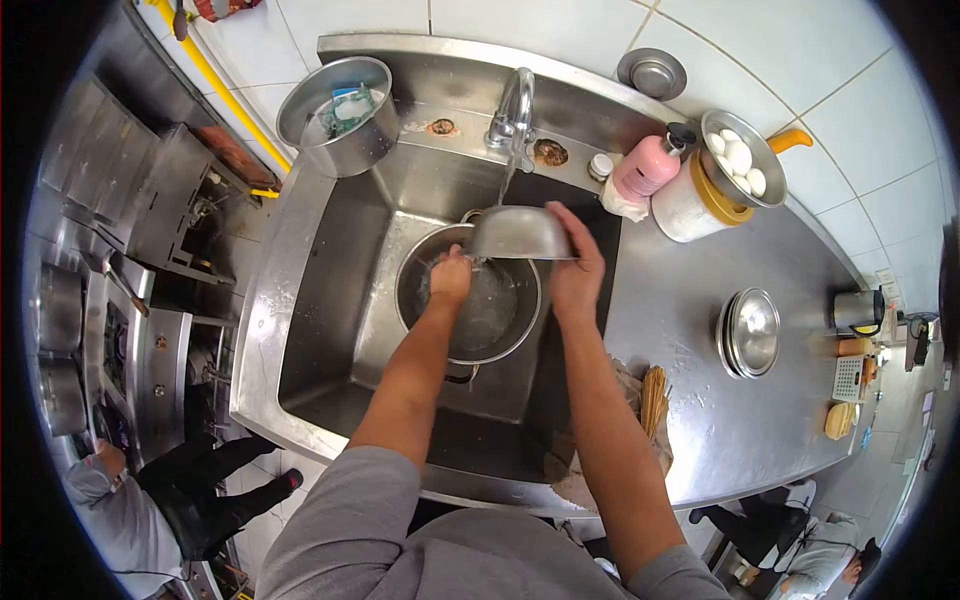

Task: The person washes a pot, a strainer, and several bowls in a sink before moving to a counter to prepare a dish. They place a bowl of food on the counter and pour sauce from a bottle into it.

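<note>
In the head view, at the center of the frame, the right hand (577, 264) holds a metal bowl (520, 234), rim down, under water running from the faucet (522, 105). The left hand (451, 276) has its fingers curled beside the bowl's lower left edge; whether it grips anything, I cannot tell. Below them, a large pot (536, 310) stands in the sink (328, 300). Stacked bowls (755, 332) rest on the tabletop (660, 290), right of center.

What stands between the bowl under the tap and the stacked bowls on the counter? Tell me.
First the right hand, gripping the side of the bowl nearest the stack, then the edge of the sink. Beyond that, nothing visible stands on the counter before the stacked bowls.
</note>
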The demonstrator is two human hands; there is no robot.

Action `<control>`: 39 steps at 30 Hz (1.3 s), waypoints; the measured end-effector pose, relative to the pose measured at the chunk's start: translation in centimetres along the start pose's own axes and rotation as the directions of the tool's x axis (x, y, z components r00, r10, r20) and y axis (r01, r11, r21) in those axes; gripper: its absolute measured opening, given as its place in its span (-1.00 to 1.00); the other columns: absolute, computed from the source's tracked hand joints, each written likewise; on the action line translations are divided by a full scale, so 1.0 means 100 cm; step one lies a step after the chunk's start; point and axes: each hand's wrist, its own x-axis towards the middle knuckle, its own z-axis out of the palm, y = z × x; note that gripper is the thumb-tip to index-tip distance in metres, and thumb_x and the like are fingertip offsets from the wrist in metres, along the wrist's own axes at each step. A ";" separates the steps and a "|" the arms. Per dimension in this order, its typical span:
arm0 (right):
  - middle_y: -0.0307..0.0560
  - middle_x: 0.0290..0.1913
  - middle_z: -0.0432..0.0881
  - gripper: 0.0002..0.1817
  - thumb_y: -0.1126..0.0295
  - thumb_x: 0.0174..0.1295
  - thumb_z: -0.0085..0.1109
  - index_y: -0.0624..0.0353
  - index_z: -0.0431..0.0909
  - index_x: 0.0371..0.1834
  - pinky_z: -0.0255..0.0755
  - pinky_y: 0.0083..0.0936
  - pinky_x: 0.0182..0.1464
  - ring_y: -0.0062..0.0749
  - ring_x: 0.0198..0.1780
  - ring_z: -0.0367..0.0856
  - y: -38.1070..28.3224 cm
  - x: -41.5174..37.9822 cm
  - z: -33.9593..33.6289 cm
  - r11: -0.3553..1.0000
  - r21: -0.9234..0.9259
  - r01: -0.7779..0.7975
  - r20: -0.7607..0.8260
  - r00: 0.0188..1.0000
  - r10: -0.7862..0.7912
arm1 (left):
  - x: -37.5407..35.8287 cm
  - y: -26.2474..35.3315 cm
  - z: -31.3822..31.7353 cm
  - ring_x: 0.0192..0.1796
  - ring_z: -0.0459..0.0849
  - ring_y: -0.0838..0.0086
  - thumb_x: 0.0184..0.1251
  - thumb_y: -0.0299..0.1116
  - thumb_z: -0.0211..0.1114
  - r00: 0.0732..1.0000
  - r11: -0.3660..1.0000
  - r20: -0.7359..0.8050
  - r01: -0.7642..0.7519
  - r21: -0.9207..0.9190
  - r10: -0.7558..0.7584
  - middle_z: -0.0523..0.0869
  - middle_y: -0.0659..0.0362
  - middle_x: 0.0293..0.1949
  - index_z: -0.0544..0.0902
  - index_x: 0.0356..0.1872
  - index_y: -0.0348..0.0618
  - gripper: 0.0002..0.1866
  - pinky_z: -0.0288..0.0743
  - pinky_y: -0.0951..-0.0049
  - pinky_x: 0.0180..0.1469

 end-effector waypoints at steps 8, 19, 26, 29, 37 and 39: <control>-0.02 0.25 0.52 -0.49 0.79 0.31 -0.24 0.27 0.42 0.30 0.20 -0.45 0.41 -0.35 0.30 0.45 -0.011 -0.001 -0.061 0.999 -0.033 0.012 -0.286 0.958 -0.021 | -0.022 -0.011 -0.101 -0.01 0.63 0.27 -0.11 -0.73 0.17 0.878 0.781 -0.388 -0.444 -0.439 0.281 0.65 0.04 -0.03 0.49 -0.43 -0.17 -0.77 0.50 0.33 0.00; -0.12 0.15 0.56 -0.66 0.48 0.42 0.04 0.26 0.44 0.22 0.30 -0.47 0.26 -0.43 0.16 0.48 -0.040 0.008 -0.043 0.995 0.098 -0.028 -0.446 0.892 0.069 | -0.017 0.076 -0.139 0.06 0.63 0.22 0.19 -0.60 -0.01 0.977 -0.193 0.135 0.103 -0.976 -0.162 0.57 0.07 0.07 0.33 0.28 0.00 -0.43 0.64 0.11 -0.07; -0.13 0.10 0.59 -0.65 0.34 0.41 0.12 0.24 0.44 0.19 0.43 -0.36 0.18 -0.36 0.09 0.56 -0.019 0.001 -0.048 0.874 0.453 -0.177 -0.281 0.902 0.328 | -0.044 0.117 -0.165 0.21 0.56 0.39 0.28 -0.69 0.07 0.996 -0.527 0.064 0.087 -0.846 0.062 0.51 0.15 0.25 0.29 0.43 0.07 -0.33 0.50 0.34 0.18; -0.08 0.12 0.57 -0.60 0.28 0.44 0.06 0.22 0.35 0.25 0.48 -0.18 0.17 -0.23 0.12 0.57 0.000 -0.008 -0.048 0.731 0.646 -0.221 -0.143 0.905 0.400 | -0.057 0.136 -0.159 0.36 0.41 0.38 0.31 -0.65 0.10 0.976 -0.221 -0.196 -0.171 -0.960 0.092 0.42 0.13 0.35 0.30 0.42 -0.04 -0.37 0.29 0.34 0.36; -0.12 -0.09 0.69 -0.70 0.17 0.39 0.01 0.05 0.56 0.04 0.57 -0.19 0.00 -0.23 -0.06 0.66 0.016 -0.027 -0.103 0.527 0.796 -0.297 -0.159 0.737 0.656 | -0.049 0.096 -0.119 -0.04 0.65 0.55 0.45 -0.23 0.23 1.000 0.075 0.014 0.014 -0.997 0.002 0.77 0.18 -0.12 0.72 -0.09 -0.21 -0.73 0.44 0.48 0.07; -0.20 -0.06 0.69 -0.73 0.21 0.32 0.08 0.01 0.56 0.01 0.53 -0.24 -0.01 -0.33 -0.01 0.64 0.011 -0.026 -0.158 0.737 0.606 -0.300 -0.331 0.747 0.576 | -0.024 0.036 -0.066 -0.02 0.67 0.43 0.42 -0.21 0.22 0.977 0.432 0.019 0.113 -0.895 -0.215 0.76 0.11 -0.10 0.66 0.01 -0.23 -0.68 0.47 0.43 0.04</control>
